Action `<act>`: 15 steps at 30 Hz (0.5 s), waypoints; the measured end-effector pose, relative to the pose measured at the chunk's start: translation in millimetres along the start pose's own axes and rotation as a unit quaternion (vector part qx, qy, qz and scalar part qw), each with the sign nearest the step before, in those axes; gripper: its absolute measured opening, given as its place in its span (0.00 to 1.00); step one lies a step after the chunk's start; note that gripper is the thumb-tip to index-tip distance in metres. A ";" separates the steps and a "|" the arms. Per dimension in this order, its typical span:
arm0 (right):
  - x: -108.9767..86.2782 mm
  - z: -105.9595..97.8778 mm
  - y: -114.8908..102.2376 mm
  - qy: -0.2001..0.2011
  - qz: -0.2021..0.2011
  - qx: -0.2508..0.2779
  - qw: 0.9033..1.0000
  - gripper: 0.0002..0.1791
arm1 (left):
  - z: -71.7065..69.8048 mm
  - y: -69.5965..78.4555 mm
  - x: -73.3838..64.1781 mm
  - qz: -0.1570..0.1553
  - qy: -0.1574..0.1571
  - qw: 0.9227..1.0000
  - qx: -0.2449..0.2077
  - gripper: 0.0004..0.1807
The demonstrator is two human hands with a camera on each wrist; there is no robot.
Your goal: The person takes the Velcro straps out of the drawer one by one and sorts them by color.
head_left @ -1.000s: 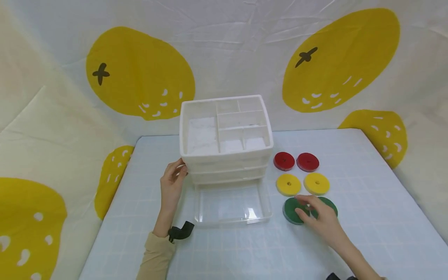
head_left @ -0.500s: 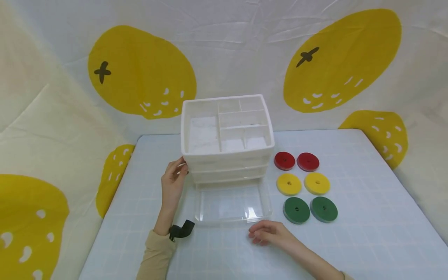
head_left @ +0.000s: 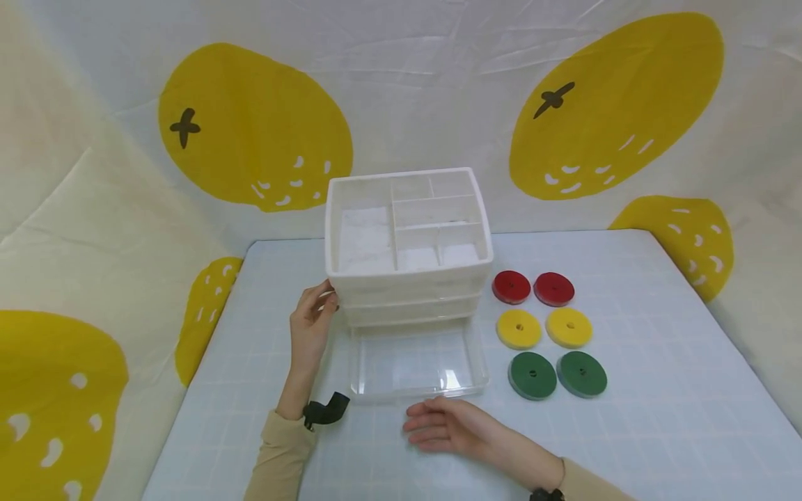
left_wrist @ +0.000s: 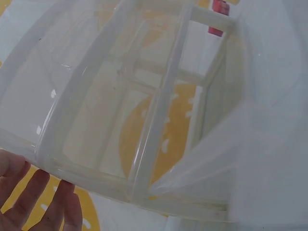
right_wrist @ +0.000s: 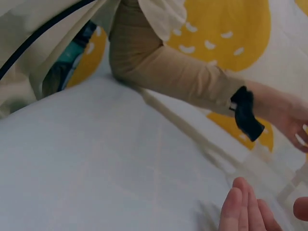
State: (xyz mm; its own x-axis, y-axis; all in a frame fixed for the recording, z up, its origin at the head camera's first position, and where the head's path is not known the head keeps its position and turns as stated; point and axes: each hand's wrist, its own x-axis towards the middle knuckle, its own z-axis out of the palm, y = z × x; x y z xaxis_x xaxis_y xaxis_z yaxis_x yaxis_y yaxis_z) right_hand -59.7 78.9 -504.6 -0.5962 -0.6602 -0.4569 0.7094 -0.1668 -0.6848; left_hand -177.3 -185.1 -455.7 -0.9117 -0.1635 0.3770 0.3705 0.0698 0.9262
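A white drawer box with a divided top tray stands at the middle of the table. Its clear bottom drawer is pulled out toward me, with nothing in it. At the box's left side my left hand rests its fingertips against the wall; the left wrist view shows those fingertips right at the box's edge. My right hand hovers just in front of the drawer's front rim, fingers extended to the left and holding nothing. Its fingers also look straight in the right wrist view.
Right of the box lie two red discs, two yellow discs and two green discs in three rows, each with a small centre hole. A white cloth with yellow fruit prints hangs behind the pale table.
My right hand has left the green discs and moved left to the front of the drawer, its fingers straightening. The discs stay in place; my left hand holds its spot on the box.
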 end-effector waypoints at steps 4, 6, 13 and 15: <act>3.9 1.9 2.5 -0.004 -0.011 0.054 0.998 0.27 | 1.2 1.6 0.2 -0.010 -0.002 1.000 -0.003 0.18; 5.0 3.2 3.7 0.001 -0.020 0.074 0.997 0.28 | 1.9 4.3 0.0 -0.015 -0.003 1.000 -0.005 0.18; 6.8 8.9 4.6 0.030 -0.033 0.100 0.994 0.28 | 4.3 27.9 -3.1 -0.013 -0.005 1.000 0.004 0.18; 7.9 9.6 3.2 0.034 -0.037 0.098 0.994 0.27 | 4.1 29.6 -3.6 -0.015 -0.004 1.000 0.005 0.18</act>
State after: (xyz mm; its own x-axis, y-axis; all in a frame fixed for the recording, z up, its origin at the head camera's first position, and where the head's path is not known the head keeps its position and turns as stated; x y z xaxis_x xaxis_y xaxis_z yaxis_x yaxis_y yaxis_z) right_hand -58.6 66.1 -505.0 -0.6685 -0.5909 -0.4516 0.7187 -0.3572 -0.5966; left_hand -163.8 -178.4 -429.6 -0.9236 -0.1574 0.3495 0.3416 0.0757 0.9368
